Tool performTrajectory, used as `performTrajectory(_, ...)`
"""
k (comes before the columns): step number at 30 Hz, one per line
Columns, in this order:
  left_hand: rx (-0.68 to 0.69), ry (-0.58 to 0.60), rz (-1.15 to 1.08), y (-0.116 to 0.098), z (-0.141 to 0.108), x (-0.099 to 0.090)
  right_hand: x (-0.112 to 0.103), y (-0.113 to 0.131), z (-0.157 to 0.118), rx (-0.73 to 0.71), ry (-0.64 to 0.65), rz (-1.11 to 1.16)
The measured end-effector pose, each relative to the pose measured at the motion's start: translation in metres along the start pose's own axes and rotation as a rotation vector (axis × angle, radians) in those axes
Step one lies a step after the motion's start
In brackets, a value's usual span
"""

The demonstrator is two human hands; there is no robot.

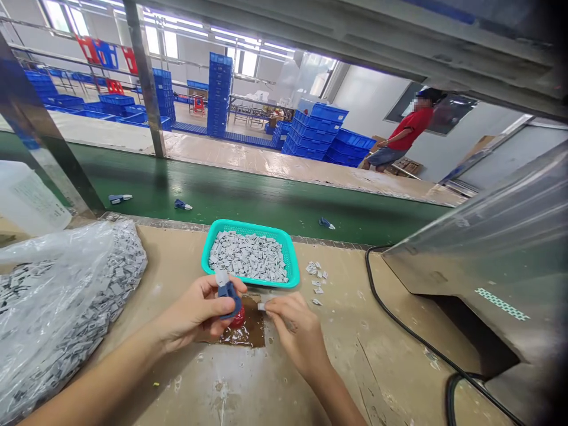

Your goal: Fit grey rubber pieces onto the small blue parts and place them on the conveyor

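Note:
My left hand (pixel 206 307) is closed around a dark blue plastic part with a whitish tip (pixel 229 297), its tip pointing up. Close by on the right, my right hand (pixel 296 324) pinches a small light-grey plastic piece (pixel 261 306), apart from the blue part. Beneath both hands lies a wet brown patch (pixel 252 334) with a shiny red object (pixel 239 318) on it, partly covered by my left hand. Just beyond the hands stands a turquoise basket (pixel 293 269) filled with small grey pieces (pixel 248 254).
Several loose grey pieces (pixel 317 272) lie right of the basket. A clear bag of grey pieces (pixel 66 331) takes up the left. Behind runs a green conveyor belt (pixel 257 204) carrying blue parts (pixel 327 223). A metal housing (pixel 479 260) and black cable (pixel 399 318) stand right; a person (pixel 406 133) is beyond.

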State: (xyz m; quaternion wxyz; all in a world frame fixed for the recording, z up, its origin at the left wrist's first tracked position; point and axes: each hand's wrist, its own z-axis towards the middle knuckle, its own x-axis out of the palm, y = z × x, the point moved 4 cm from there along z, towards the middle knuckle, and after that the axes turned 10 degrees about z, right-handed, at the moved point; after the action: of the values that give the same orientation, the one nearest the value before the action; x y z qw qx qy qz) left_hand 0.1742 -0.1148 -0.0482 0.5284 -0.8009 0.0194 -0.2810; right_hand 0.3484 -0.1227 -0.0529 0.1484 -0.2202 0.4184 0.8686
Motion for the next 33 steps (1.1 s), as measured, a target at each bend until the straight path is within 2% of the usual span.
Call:
performTrajectory(2, -0.018, -0.052, 0.059, -0.001, 0.0, 0.001, 0.0, 0.003, 0.002, -0.008, 0.029, 0.009)
performTrajectory(4, -0.026, -0.076, 0.068, -0.001, -0.001, 0.003, -0.004, 0.007, 0.005, 0.038, -0.037, 0.071)
performTrajectory(7, -0.006, -0.086, 0.113, -0.001, -0.001, 0.005, -0.009, 0.018, 0.011, 0.148, -0.175, 0.278)
performTrajectory(11, 0.038, -0.105, 0.208, 0.002, 0.001, 0.003, -0.003, 0.037, 0.019, 0.164, -0.181, 0.451)
performTrajectory(16, 0.069, -0.045, 0.188, 0.003, 0.003, 0.004, 0.005, 0.047, 0.024, 0.107, -0.142, 0.433)
performTrajectory(20, 0.084, -0.075, 0.214, 0.002, 0.003, 0.006, 0.006, 0.05, 0.026, 0.074, -0.113, 0.35)
performTrajectory(25, 0.178, -0.112, 0.262, 0.003, 0.003, 0.008, 0.011, 0.053, 0.022, -0.009, -0.084, 0.27)
performTrajectory(30, 0.075, -0.065, 0.041, 0.013, 0.005, 0.008, 0.016, 0.052, 0.018, -0.033, -0.018, 0.226)
performTrajectory(33, 0.151, -0.122, -0.058, 0.003, 0.011, 0.0, 0.012, 0.047, 0.021, -0.017, -0.009, 0.266)
